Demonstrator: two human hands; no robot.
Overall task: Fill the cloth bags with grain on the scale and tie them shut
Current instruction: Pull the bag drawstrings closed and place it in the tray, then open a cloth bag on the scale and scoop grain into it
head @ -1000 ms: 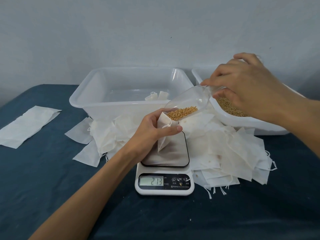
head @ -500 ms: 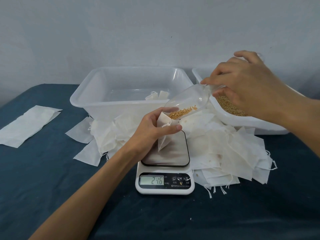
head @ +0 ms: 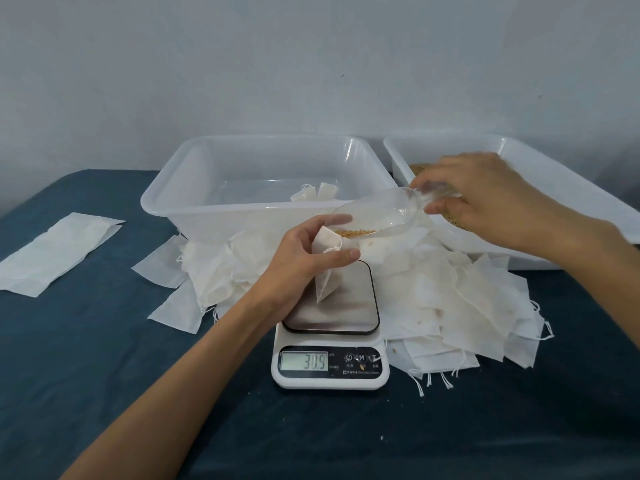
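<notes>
Scoop (head: 377,211) tipped lower; right hand (head: 485,199) apparently grips handle, left hand (head: 304,254) pinches bag (head: 325,282) mouth.

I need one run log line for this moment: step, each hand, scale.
step: pouring grain | left hand: holds bag open on scale | right hand: tilts scoop into bag | display: 31.9

The scale (head: 330,355) stands before two tubs (head: 263,174), loose bags (head: 460,299) heaped between them and rightward.
</notes>
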